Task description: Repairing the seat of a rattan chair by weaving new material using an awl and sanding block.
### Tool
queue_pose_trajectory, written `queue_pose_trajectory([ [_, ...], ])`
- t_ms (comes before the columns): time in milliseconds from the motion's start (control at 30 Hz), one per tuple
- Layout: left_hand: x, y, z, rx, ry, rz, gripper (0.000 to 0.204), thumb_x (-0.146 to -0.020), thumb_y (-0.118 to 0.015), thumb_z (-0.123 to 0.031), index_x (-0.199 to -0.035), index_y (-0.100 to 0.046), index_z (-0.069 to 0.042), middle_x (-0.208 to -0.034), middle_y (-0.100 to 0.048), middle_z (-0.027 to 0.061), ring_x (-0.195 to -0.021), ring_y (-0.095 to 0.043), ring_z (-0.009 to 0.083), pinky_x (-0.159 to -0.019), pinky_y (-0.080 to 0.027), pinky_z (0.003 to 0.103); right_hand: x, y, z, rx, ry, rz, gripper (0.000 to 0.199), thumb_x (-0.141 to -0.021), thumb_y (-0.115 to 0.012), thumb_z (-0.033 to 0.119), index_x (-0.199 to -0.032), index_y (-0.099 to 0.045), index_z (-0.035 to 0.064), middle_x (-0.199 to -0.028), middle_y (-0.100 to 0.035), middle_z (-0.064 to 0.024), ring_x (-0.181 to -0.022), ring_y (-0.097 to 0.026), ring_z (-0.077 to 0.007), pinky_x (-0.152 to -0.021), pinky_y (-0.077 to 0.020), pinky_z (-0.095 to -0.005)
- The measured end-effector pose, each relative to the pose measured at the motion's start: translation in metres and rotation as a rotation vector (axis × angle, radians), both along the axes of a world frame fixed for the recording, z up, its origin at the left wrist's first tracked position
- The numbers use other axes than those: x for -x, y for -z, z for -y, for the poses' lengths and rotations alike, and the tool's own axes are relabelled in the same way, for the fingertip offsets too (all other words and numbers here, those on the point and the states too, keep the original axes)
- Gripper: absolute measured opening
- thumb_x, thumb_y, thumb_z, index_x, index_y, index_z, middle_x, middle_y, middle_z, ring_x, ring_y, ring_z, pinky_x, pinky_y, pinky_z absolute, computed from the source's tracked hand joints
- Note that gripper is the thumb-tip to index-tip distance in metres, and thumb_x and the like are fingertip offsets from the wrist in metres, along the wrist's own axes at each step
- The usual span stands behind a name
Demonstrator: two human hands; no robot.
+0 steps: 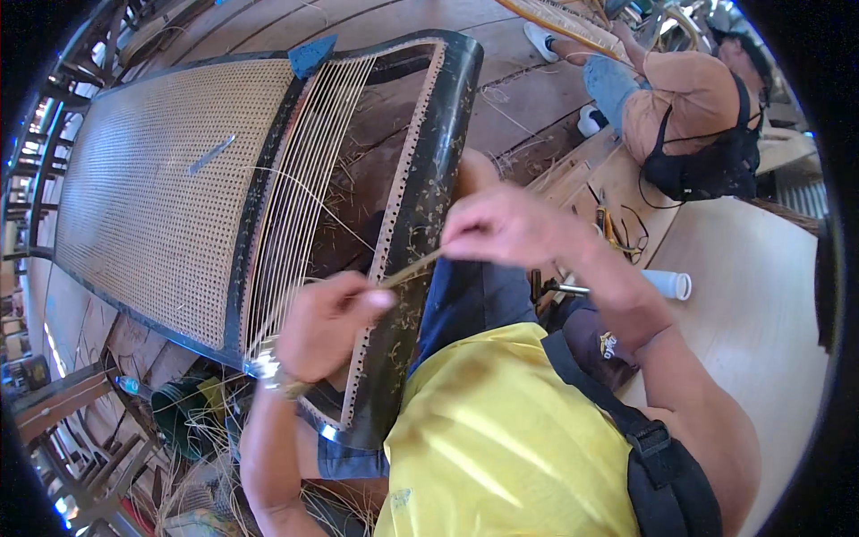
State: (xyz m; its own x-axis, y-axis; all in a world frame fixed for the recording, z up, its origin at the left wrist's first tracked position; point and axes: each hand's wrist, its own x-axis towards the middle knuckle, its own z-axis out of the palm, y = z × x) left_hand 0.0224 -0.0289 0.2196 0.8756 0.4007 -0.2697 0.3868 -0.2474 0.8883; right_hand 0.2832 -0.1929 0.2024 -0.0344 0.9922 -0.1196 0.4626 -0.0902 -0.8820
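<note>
A long black frame [429, 179] lies across my lap, its left panel filled with woven cane [152, 188] and its right opening strung with parallel cane strands [300, 188]. My left hand [327, 327] pinches one end of a thin cane strip [412, 267] beside the frame's perforated right rail. My right hand [506, 228] grips the strip's other end just above that rail. The strip runs taut between both hands.
A metal awl [210, 154] rests on the woven panel. Another person [680, 98] sits at the upper right on the wooden floor. A white cup [669, 284] and small tools [613, 228] lie to my right. Loose cane scraps [192, 483] and a green bucket [183, 412] are at the lower left.
</note>
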Motion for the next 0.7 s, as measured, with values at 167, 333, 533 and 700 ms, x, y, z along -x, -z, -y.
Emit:
queue_pose_trajectory([
  [167,0.165,0.019,-0.133,-0.19,-0.552,-0.431,0.032,-0.092,-0.07,-0.024,-0.066,-0.056,-0.011,-0.061,-0.044,-0.0091,-0.053,-0.035,0.0016,-0.046,-0.024,0.022,-0.119,0.027,0.045,0.322,0.32,0.27,0.026,-0.09,-0.069,0.028,-0.091,-0.069,0.0022,-0.077,-0.064,-0.0009,-0.073,-0.055,-0.0093,-0.067,-0.0456,-0.0275],
  [333,0.268,0.019,-0.145,0.122,-0.659,-0.29,0.031,-0.092,-0.071,-0.03,-0.07,-0.055,-0.014,-0.057,-0.045,-0.0086,-0.047,-0.035,0.0014,-0.043,-0.022,0.021,-0.131,0.064,0.063,0.305,0.32,0.157,0.019,-0.09,-0.068,0.021,-0.087,-0.066,0.0025,-0.075,-0.056,0.0047,-0.073,-0.049,-0.0053,-0.065,-0.0401,-0.0248],
  [533,0.274,0.027,-0.122,0.104,-0.69,-0.338,0.033,-0.091,-0.072,-0.032,-0.07,-0.053,-0.014,-0.056,-0.044,-0.0088,-0.046,-0.034,0.0012,-0.043,-0.022,0.021,-0.122,0.07,0.052,0.346,0.349,0.053,0.017,-0.089,-0.068,0.018,-0.086,-0.067,0.0008,-0.077,-0.06,0.0041,-0.074,-0.051,-0.0051,-0.068,-0.0417,-0.0246],
  [700,0.275,0.037,-0.118,0.14,-0.718,-0.355,0.034,-0.091,-0.072,-0.031,-0.07,-0.053,-0.013,-0.056,-0.045,-0.0084,-0.046,-0.035,0.0011,-0.043,-0.023,0.02,-0.125,0.067,0.052,0.345,0.34,0.064,0.017,-0.09,-0.068,0.017,-0.085,-0.066,0.001,-0.076,-0.059,0.0043,-0.073,-0.05,-0.0052,-0.067,-0.0412,-0.0244],
])
